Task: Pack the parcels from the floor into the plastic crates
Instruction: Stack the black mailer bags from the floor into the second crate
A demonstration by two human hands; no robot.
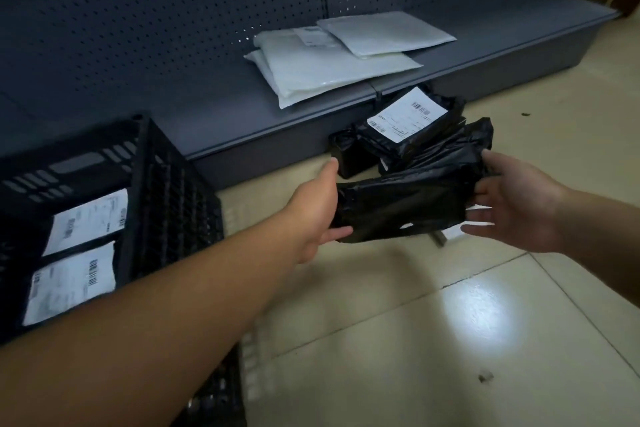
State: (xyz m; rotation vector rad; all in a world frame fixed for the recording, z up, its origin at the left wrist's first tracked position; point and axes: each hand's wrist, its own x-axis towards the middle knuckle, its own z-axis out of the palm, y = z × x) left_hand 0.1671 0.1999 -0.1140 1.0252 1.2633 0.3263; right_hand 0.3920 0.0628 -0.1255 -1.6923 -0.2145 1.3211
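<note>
Your left forearm runs in from the near left corner, cut off by the frame edge, and your left hand (320, 215) grips the left end of a black parcel (405, 206), thumb underneath at the near edge and the fingers hidden behind the plastic. Your right hand (516, 208) is at the parcel's right end, fingers spread and mostly straight; the fingertips meet the wrapping, but whether they really pinch it you cannot tell, since motion blur smears that side. The parcel hangs clear above the tiled floor (433, 340), with something white showing under its near right edge, too blurred to identify. At the near left stands a black plastic crate (166, 191), its left part cut off, holding two parcels whose white labels (74, 255) face up; the print is unreadable. A second slatted dark piece at the bottom edge is mostly out of view. Behind the held parcel, a pile of black parcels (412, 130) lies on the floor against the shelf base, the top one showing a barcode label; the lower ones are partly hidden. Farther back, white mailers (332, 62) overlap on the low grey shelf (242, 114), backed by pegboard (156, 10).
</note>
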